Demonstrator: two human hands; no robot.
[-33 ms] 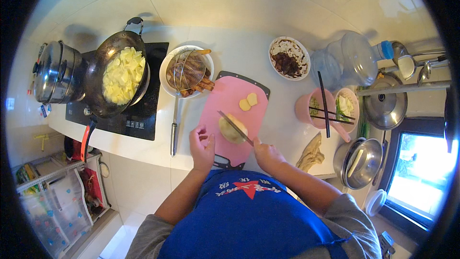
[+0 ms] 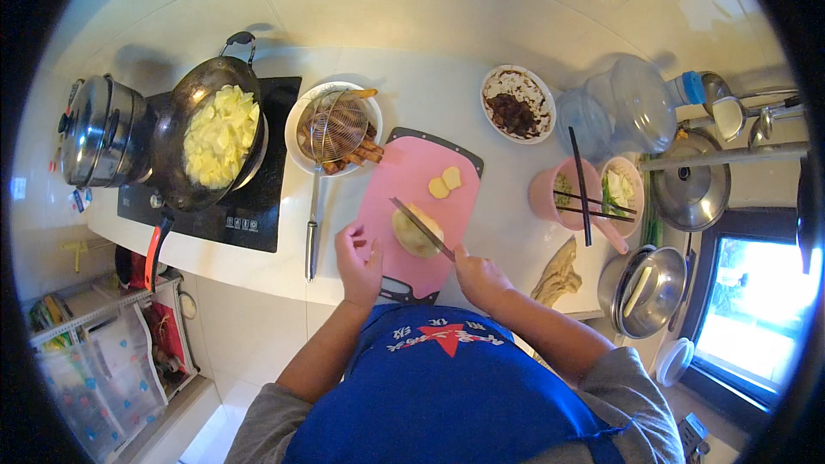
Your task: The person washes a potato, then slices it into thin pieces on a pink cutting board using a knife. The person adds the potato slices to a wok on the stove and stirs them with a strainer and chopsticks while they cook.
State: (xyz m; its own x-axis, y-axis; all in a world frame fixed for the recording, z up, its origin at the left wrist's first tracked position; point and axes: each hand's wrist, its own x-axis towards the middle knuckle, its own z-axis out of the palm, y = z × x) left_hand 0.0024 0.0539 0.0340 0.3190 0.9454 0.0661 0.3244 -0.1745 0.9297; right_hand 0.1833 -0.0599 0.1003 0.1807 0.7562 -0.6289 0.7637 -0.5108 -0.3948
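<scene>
At ten o'clock from my board [image 2: 387, 185] sits a wok [image 2: 230, 70]; my right hand [image 2: 482, 278] grips a knife [image 2: 424, 230] partly hiding a vegetable [image 2: 412, 242]; my left hand [image 2: 359, 268] is empty, loosely open.

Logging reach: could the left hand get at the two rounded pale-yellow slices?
Probably yes: the left hand looks empty and the slices uncovered, though a slim metal knife lies between.

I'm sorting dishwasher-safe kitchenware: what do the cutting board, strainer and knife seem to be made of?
Cutting board: probably plastic; smooth, even pink with dark ends.
Strainer: likely steel; shiny wire mesh and handle.
Knife: blade apparently metal, thin, dull grey; handle hidden in the right hand.
</scene>
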